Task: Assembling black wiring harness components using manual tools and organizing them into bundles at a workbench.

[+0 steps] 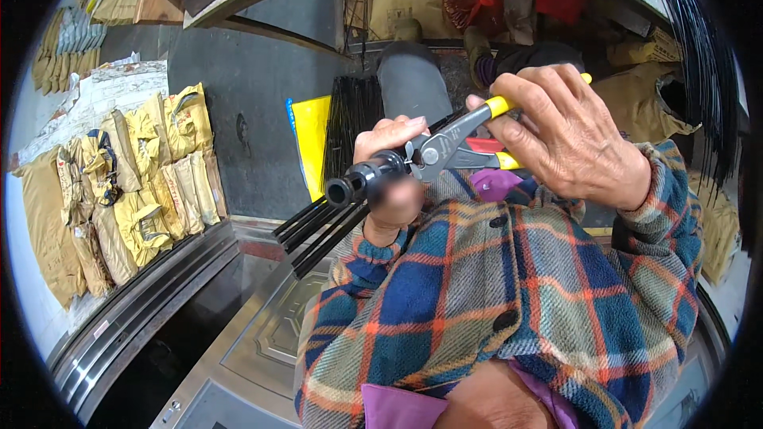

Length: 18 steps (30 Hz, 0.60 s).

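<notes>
Workshop floor, metal door panel (262,334) lying flat below, yellow sacks (151,167) stacked at the left.

Left hand (389,183) was closed around a bundle of black rods (322,226), holding a black cylinder-shaped cap (362,179) at the bundle's top end, near chest height (part of the hand is blurred, so exact finger placement is unclear). Right hand (572,139) was wrapped around the yellow handles of a pair of pliers (457,139), its metal head right against the cap; whether the jaws actually bit it could not be told. Hands sat close together, just above the plaid sleeves (509,286). More black rods (354,115) lay on the floor beyond, beside a yellow sheet (311,135).
</notes>
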{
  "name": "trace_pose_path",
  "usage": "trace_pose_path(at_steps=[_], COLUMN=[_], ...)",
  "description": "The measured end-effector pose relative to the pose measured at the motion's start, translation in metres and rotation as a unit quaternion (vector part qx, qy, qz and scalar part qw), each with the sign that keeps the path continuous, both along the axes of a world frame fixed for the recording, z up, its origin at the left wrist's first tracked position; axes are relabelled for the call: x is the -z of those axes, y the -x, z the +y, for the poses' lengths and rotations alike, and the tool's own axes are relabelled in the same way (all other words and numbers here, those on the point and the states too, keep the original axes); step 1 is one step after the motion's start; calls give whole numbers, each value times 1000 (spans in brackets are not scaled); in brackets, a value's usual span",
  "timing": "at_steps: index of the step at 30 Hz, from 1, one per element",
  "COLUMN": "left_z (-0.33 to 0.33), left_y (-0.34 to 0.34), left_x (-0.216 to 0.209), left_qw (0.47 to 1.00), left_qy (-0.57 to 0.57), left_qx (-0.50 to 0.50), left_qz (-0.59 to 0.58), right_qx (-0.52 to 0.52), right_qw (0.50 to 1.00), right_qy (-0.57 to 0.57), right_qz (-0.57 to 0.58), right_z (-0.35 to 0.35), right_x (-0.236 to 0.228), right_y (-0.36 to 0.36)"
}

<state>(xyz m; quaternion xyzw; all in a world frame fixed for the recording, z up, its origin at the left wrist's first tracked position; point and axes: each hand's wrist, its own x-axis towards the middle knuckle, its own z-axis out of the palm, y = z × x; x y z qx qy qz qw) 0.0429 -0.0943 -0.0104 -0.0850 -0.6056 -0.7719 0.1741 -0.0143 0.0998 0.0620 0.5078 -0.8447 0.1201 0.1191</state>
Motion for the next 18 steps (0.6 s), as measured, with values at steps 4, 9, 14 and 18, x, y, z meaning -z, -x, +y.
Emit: trace_pose_path(at_steps=[4,9,14,18], left_z=[4,0,-9,-4], left_y=[2,6,11,15], left_x=[-2,-2,-13,-16], left_qw=[1000,996,988,986], left_qy=[2,77,35,15], left_qx=[-3,-32,138,162], left_qz=[13,-15,-53,-29], right_qx=[2,-62,-168,-147], right_qw=[1000,990,875,777], right_qy=[-12,9,45,5], right_qz=[16,-129,-452,-612], right_z=[1,7,25,27], right_x=[5,2,-9,-17], right_y=[1,15,30,38])
